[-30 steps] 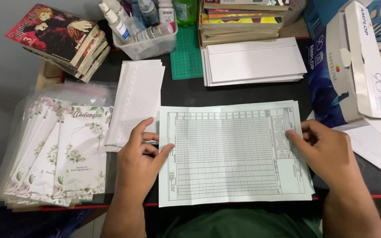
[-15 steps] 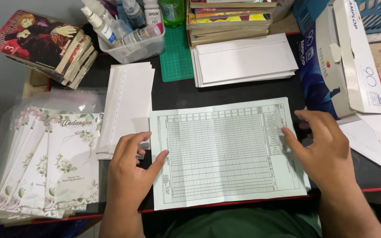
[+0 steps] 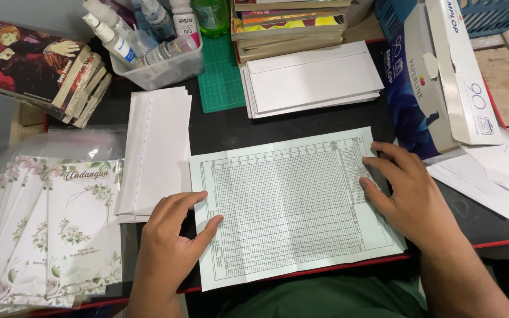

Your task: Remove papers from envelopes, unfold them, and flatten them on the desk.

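Note:
A pale green printed sheet with a fine table grid (image 3: 293, 203) lies flat on the black desk (image 3: 225, 126) in front of me. My left hand (image 3: 172, 238) rests at the sheet's left edge, thumb on the paper, fingers loosely spread and holding nothing. My right hand (image 3: 405, 188) lies flat on the sheet's right edge, fingertips pressing the paper down. Just left of the sheet is a stack of white envelopes (image 3: 157, 147).
Floral cards in clear sleeves (image 3: 48, 229) fan out at the left. Another stack of white envelopes (image 3: 310, 82) lies behind the sheet. A blue paper-ream box (image 3: 437, 76) stands at right, loose white papers (image 3: 490, 174) below it. Books (image 3: 42, 68), a tub of bottles (image 3: 148, 44), green cutting mat (image 3: 222, 73) at back.
The view has shifted slightly. My hands have stayed on the sheet's two edges, the left fingers curling a little more onto the desk beside the paper.

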